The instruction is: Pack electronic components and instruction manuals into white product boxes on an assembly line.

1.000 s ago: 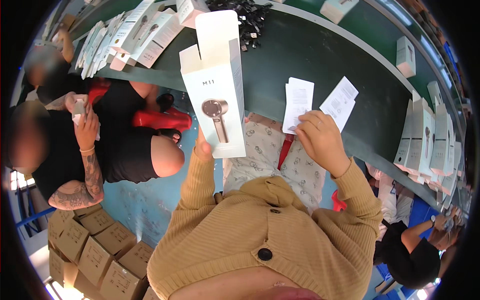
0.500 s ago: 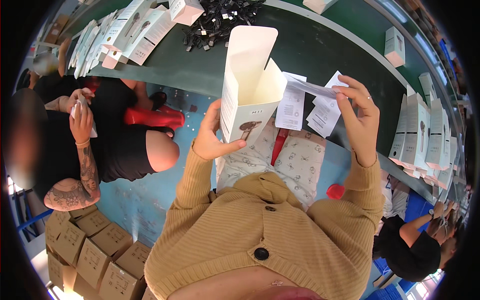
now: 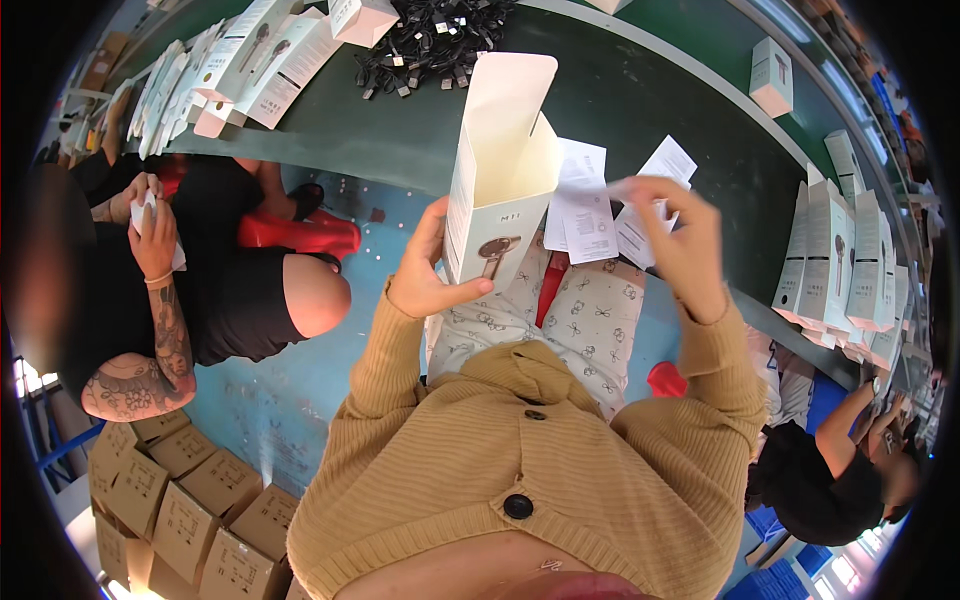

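Observation:
My left hand is wrapped round the lower left side of a white cardboard box, printed with a round-headed device. The box is tilted, its top open and its flap standing up; the pale inside shows no contents. To its right, my right hand is blurred by motion, with thumb and fingers pinched on a thin paper leaflet. The leaflet reaches toward the box's right side. Under it, on the bench's near edge, lie white printed leaflets, with more leaflets beside them.
The dark green bench carries a heap of black cables, white boxes at far left and more boxes at right. A co-worker sits at left, near stacked brown cartons. Another person is at right.
My right hand has moved left and slightly down, bringing the leaflet closer to the box. The left hand keeps its hold on the box. The whole view has shifted slightly.

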Available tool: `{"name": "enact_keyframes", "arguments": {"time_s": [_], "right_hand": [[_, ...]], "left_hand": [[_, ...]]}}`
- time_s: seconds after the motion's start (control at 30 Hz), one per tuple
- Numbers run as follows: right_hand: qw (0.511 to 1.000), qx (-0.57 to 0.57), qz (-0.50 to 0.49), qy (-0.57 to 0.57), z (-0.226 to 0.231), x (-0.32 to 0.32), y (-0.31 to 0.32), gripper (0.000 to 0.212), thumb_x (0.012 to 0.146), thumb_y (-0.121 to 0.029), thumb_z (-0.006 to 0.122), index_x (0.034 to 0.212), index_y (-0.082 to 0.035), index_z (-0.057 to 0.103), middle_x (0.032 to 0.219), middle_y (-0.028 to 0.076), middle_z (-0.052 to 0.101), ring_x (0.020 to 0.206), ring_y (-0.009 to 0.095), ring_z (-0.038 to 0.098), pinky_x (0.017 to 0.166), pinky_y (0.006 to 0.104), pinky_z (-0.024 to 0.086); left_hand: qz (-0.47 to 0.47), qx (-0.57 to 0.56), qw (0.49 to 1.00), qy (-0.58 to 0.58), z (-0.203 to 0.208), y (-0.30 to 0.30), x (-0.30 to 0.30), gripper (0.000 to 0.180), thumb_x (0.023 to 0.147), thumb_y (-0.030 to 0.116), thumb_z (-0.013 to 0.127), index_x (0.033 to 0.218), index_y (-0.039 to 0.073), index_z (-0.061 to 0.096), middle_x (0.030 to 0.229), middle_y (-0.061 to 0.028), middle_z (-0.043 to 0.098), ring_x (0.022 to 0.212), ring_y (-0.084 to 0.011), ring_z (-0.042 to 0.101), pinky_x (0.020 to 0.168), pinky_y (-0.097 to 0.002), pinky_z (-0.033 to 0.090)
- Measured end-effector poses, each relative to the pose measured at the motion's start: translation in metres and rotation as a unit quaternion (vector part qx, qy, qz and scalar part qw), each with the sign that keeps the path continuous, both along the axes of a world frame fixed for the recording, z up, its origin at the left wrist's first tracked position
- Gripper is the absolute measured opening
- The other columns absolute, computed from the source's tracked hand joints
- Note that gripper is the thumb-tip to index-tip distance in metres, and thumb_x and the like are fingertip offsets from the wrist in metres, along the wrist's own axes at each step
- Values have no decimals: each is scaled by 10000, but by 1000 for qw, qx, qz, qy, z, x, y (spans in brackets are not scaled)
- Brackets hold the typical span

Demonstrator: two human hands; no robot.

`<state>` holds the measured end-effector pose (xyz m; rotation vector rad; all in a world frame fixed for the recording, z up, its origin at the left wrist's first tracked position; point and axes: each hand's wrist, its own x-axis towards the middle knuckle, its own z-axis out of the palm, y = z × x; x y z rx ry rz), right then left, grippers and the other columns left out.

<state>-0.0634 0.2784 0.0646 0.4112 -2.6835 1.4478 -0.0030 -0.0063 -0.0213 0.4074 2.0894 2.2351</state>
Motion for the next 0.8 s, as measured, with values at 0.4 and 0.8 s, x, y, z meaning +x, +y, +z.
{"name": "enact_keyframes", "arguments": {"time_s": [0.4,0.8], "right_hand": [[987,-125,42,88,101,-4,-4,112,854,22,609,955,12,655,820,66,673,575,110,629,481,189,419],[967,-109,217,76,62,-47,-65,256,804,-163,715,1004,-12,665,774,58,657,554,136,557,486,223,407]], "left_hand": [[-37,-28,999,-4,4,7,2,950,582,157,883,1365,34,360,1278,-78,504,1215,-180,450,1027,-324,327],[-27,-8,1000,-1,-7,-9,12,963,599,153,876,1379,30,324,1285,-85,488,1228,-187,437,1034,-331,319]]}}
